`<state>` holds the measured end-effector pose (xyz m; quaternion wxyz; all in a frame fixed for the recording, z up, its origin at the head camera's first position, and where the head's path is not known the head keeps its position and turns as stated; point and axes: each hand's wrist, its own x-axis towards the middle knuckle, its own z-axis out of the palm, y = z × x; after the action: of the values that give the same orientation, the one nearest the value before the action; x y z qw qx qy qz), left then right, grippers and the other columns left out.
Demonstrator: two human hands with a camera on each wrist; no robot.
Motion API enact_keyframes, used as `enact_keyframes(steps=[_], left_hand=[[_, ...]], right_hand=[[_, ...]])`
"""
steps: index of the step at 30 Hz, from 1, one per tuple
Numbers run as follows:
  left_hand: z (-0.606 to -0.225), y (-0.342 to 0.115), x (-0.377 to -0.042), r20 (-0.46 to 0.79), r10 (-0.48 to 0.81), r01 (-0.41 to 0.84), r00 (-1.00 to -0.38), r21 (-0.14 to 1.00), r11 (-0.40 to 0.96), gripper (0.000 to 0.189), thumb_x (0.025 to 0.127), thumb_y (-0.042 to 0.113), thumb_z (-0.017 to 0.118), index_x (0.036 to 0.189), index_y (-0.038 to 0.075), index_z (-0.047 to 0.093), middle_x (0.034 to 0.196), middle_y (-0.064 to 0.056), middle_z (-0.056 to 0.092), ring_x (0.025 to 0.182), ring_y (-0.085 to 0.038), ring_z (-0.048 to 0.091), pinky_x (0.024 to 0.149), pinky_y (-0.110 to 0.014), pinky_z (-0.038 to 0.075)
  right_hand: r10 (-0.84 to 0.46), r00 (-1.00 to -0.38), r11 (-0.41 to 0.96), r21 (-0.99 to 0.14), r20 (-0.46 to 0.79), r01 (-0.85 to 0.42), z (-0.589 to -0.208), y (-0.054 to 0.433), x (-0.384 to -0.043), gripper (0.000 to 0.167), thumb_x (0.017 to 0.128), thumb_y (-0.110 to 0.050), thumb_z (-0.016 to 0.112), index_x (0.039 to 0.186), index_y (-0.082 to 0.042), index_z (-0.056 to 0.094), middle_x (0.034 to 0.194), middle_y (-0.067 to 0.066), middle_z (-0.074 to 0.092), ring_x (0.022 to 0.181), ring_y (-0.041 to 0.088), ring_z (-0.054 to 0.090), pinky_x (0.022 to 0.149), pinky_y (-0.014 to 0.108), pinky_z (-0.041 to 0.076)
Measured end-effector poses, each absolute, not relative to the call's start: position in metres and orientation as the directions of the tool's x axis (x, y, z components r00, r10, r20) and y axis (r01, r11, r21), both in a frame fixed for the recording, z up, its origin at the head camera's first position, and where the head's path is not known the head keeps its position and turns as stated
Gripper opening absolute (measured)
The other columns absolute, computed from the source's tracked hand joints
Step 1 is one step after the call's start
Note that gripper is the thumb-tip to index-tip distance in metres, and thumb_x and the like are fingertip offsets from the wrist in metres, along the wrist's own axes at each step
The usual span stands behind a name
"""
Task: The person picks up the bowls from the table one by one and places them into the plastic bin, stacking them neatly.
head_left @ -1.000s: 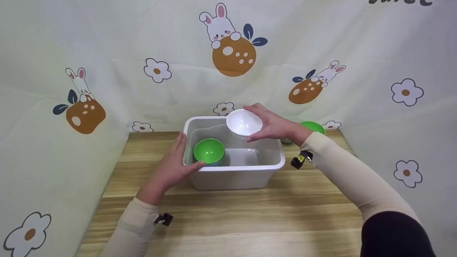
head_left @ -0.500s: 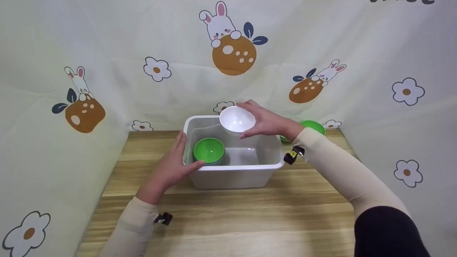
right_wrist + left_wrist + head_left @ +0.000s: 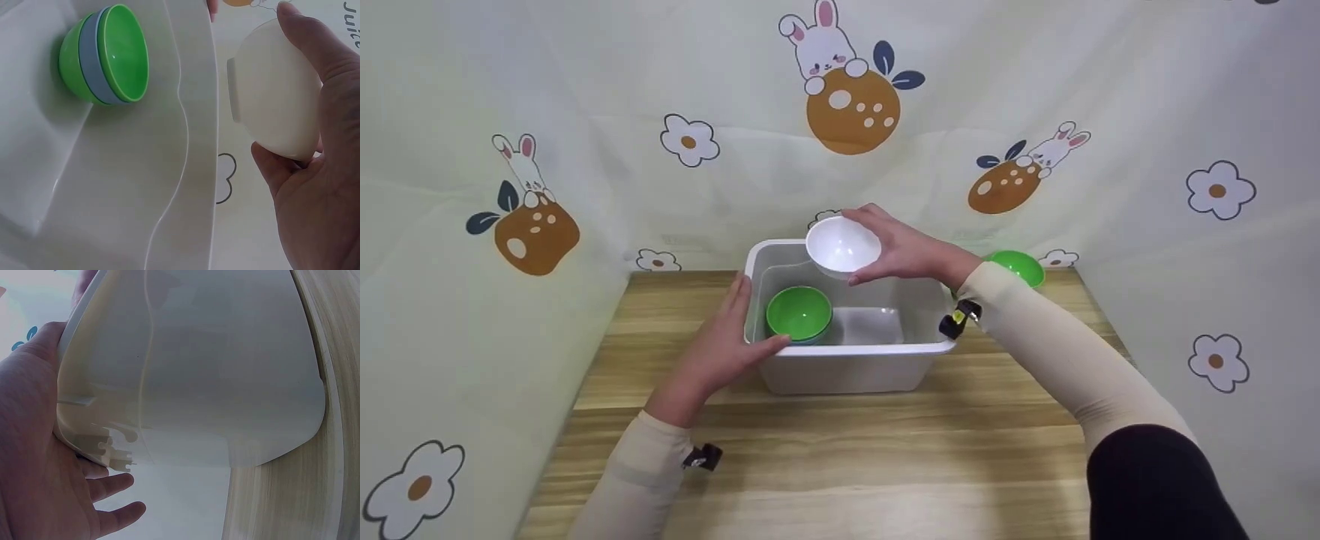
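Note:
My right hand (image 3: 904,244) grips a white bowl (image 3: 840,244) by its rim, thumb on the near side and fingers on the far side. The bowl is tilted above the back of a pale grey plastic bin (image 3: 847,371); the right wrist view shows its underside and foot ring. My left hand (image 3: 720,349) rests against the bin's front left corner, its thumb along the front rim. In the left wrist view its fingers (image 3: 115,486) stretch out straight, apart from one another. Inside the bin at left sits a stack: a green bowl (image 3: 800,313) on top, a blue bowl (image 3: 90,53) and another green one beneath.
Behind the right forearm, another green bowl (image 3: 1020,268) stands at the back right of the wooden table (image 3: 840,465). A patterned cloth (image 3: 735,195) encloses the table at the back and both sides.
My right hand has carried the white bowl leftward over the bin, and slightly farther up in the view. The left hand stays at the bin's corner.

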<state>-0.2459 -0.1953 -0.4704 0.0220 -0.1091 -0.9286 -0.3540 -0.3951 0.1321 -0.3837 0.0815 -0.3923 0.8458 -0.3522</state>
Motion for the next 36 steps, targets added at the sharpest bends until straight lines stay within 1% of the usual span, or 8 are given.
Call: enact_keyframes(steps=[4, 8, 15, 18, 24, 28, 36], left_hand=[[-0.470, -0.195, -0.246, 0.109, 0.187, 0.213, -0.976, 0.650, 0.729, 0.134, 0.090, 0.081, 0.074, 0.178, 0.006, 0.005, 0.185, -0.016, 0.001, 0.168, -0.045, 0.014, 0.130, -0.067, 0.024], [-0.469, -0.195, -0.245, 0.110, 0.187, 0.213, -0.976, 0.652, 0.727, 0.135, 0.089, 0.081, 0.074, 0.178, 0.007, 0.005, 0.185, -0.016, 0.000, 0.168, -0.044, 0.014, 0.130, -0.067, 0.024], [-0.470, -0.194, -0.244, 0.111, 0.185, 0.212, -0.977, 0.649, 0.731, 0.135, 0.088, 0.084, 0.073, 0.178, 0.009, 0.006, 0.186, -0.015, 0.000, 0.167, -0.045, 0.016, 0.127, -0.069, 0.027], [-0.471, -0.194, -0.244, 0.112, 0.184, 0.212, -0.976, 0.655, 0.725, 0.134, 0.089, 0.082, 0.073, 0.178, 0.008, 0.007, 0.185, -0.016, 0.001, 0.167, -0.046, 0.016, 0.126, -0.070, 0.028], [-0.474, -0.194, -0.245, 0.138, 0.194, 0.236, -0.971, 0.668, 0.706, 0.131, 0.091, 0.075, 0.076, 0.177, 0.003, 0.009, 0.185, -0.020, 0.004, 0.167, -0.045, 0.015, 0.129, -0.067, 0.026], [-0.473, -0.195, -0.245, 0.132, 0.193, 0.231, -0.972, 0.670, 0.705, 0.132, 0.091, 0.076, 0.076, 0.178, 0.005, 0.007, 0.185, -0.019, 0.003, 0.167, -0.046, 0.015, 0.128, -0.069, 0.026], [-0.469, -0.195, -0.245, 0.112, 0.185, 0.212, -0.976, 0.658, 0.722, 0.135, 0.089, 0.082, 0.073, 0.178, 0.008, 0.005, 0.186, -0.016, 0.002, 0.167, -0.046, 0.017, 0.126, -0.071, 0.029]], right_hand=[[-0.732, -0.667, 0.435, -0.660, 0.136, -0.612, -0.387, 0.127, -0.397, 0.110, 0.080, -0.044, 0.099, 0.170, -0.017, 0.043, 0.155, 0.007, 0.047, 0.137, 0.024, 0.053, 0.113, 0.043, 0.053], [-0.744, -0.654, 0.423, -0.662, 0.136, -0.618, -0.391, 0.121, -0.399, 0.106, 0.081, -0.042, 0.099, 0.169, -0.021, 0.045, 0.155, 0.006, 0.046, 0.138, 0.024, 0.052, 0.113, 0.044, 0.054], [-0.742, -0.657, 0.420, -0.670, 0.135, -0.612, -0.398, 0.115, -0.398, 0.107, 0.081, -0.040, 0.099, 0.170, -0.021, 0.043, 0.154, 0.006, 0.046, 0.136, 0.025, 0.052, 0.112, 0.045, 0.054], [-0.747, -0.651, 0.417, -0.669, 0.133, -0.615, -0.402, 0.112, -0.399, 0.105, 0.082, -0.039, 0.097, 0.170, -0.020, 0.043, 0.155, 0.007, 0.046, 0.137, 0.025, 0.053, 0.113, 0.044, 0.053], [-0.772, -0.613, 0.402, -0.618, 0.169, -0.676, -0.406, 0.106, -0.401, 0.107, 0.081, -0.039, 0.097, 0.169, -0.009, 0.044, 0.155, 0.011, 0.048, 0.137, 0.027, 0.054, 0.114, 0.042, 0.051], [-0.777, -0.606, 0.400, -0.612, 0.169, -0.683, -0.407, 0.102, -0.402, 0.108, 0.080, -0.041, 0.098, 0.168, -0.010, 0.045, 0.154, 0.012, 0.048, 0.137, 0.027, 0.053, 0.114, 0.042, 0.050], [-0.775, -0.612, 0.414, -0.606, 0.157, -0.679, -0.409, 0.096, -0.401, 0.112, 0.079, -0.044, 0.098, 0.170, -0.010, 0.042, 0.163, 0.013, 0.043, 0.140, 0.027, 0.052, 0.118, 0.043, 0.048]])
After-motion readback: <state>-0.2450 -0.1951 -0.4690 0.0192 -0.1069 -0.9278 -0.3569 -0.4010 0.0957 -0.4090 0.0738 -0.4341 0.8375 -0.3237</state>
